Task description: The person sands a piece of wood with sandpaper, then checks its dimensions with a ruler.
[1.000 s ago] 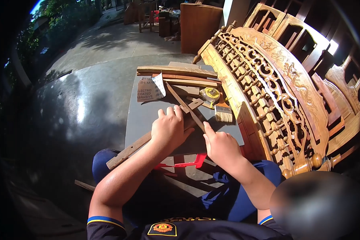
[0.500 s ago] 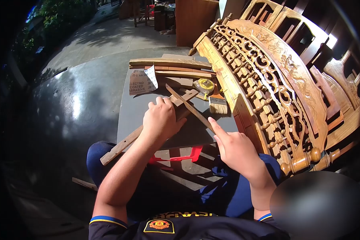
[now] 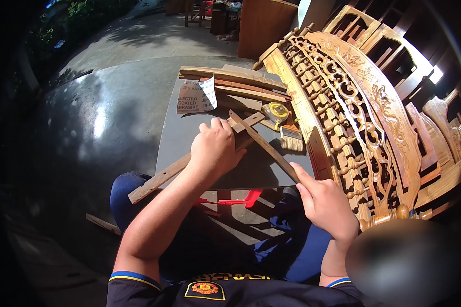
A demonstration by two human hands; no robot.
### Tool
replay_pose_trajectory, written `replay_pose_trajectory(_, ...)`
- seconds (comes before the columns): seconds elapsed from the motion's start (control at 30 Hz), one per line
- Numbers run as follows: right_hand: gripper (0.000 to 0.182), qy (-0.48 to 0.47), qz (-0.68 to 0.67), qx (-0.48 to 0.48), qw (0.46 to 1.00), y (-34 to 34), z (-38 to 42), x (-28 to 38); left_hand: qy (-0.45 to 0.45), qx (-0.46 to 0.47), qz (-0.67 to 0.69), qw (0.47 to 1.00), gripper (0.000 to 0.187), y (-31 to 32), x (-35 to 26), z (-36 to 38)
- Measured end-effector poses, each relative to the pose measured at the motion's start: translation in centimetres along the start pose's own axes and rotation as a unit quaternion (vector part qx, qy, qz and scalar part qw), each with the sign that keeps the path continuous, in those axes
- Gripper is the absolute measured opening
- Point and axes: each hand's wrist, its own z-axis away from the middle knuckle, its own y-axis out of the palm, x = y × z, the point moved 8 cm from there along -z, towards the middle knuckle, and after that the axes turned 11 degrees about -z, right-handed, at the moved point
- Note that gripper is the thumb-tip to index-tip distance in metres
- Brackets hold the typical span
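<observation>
My left hand (image 3: 213,147) is closed around a long wooden strip (image 3: 161,179) with small holes in it. The strip slants from near my left knee up across the grey work surface; my hand covers its middle. In my right hand (image 3: 322,197) is a long, flat brown file (image 3: 269,146), index finger stretched along it. The file's narrow far end crosses the strip's upper part, just beyond my left fingers. Its handle end is hidden in my right palm.
Sandpaper (image 3: 195,98) and wooden slats (image 3: 235,78) lie at the back of the grey board (image 3: 182,133). A yellow tape measure (image 3: 275,111) and a paintbrush (image 3: 292,139) are to the right. Carved wooden furniture (image 3: 343,102) borders the right side. Another strip (image 3: 103,224) lies on the floor.
My right hand has drawn back to the right and downward with the file, whose tip now sits nearer the strip. My left hand keeps its hold. The whole view has shifted slightly.
</observation>
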Motion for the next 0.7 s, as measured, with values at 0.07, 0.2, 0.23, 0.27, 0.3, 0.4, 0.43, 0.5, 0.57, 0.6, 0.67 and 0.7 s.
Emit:
replay_pose_trajectory(0.07,0.05,-0.007,-0.006,-0.005,1.0,-0.2,-0.4,-0.4,0.001,0.013,0.004,1.0,0.077,0.0,0.0,0.0)
replay_pose_trajectory(0.2,0.05,-0.027,0.004,-0.055,0.998,4.6,-4.9,-0.4,0.007,0.046,0.012,0.999,0.078,-0.1,0.1,-0.2)
replay_pose_trajectory(0.23,0.05,-0.022,0.012,-0.052,0.998,4.7,-5.0,-0.4,0.007,0.047,0.01,0.999,0.078,-0.1,0.0,-0.3)
replay_pose_trajectory(0.27,0.05,-0.019,0.021,-0.048,0.998,4.6,-5.0,-0.3,0.009,0.045,0.008,0.999,0.078,-0.2,-0.2,-0.5)
replay_pose_trajectory(0.3,0.05,-0.028,0.02,-0.04,0.999,3.7,-4.3,-0.2,0.007,0.045,0.008,0.999,0.078,-0.3,-0.2,-0.5)
replay_pose_trajectory(0.4,0.048,0.006,-0.026,0.001,1.0,-1.0,-0.2,0.5,0.007,0.048,0.018,0.999,0.08,0.0,0.1,-0.2)
replay_pose_trajectory(0.43,0.047,0.002,-0.026,0.003,1.0,-1.2,0.0,0.0,0.006,0.041,0.024,0.999,0.08,0.1,0.1,-0.2)
replay_pose_trajectory(0.5,0.046,-0.016,-0.032,-0.014,0.999,-0.4,-0.8,-0.3,0.009,0.03,0.02,0.999,0.076,0.0,0.1,-0.2)
replay_pose_trajectory(0.57,0.051,-0.014,-0.005,-0.03,0.999,3.3,-4.3,-0.2,0.007,0.046,0.013,0.999,0.074,-0.4,0.1,-0.3)
replay_pose_trajectory(0.6,0.052,-0.019,-0.008,-0.055,0.998,4.8,-5.6,-0.1,0.008,0.055,0.009,0.998,0.073,-0.2,0.0,-0.3)
replay_pose_trajectory(0.67,0.05,-0.024,0.034,-0.032,0.999,4.4,-4.8,-0.4,0.017,0.022,0.002,1.0,0.073,-0.2,-0.3,-0.4)
replay_pose_trajectory(0.7,0.051,-0.022,0.036,-0.022,0.999,2.7,-3.7,0.2,0.015,0.021,-0.001,1.0,0.073,-0.3,-0.3,-0.4)
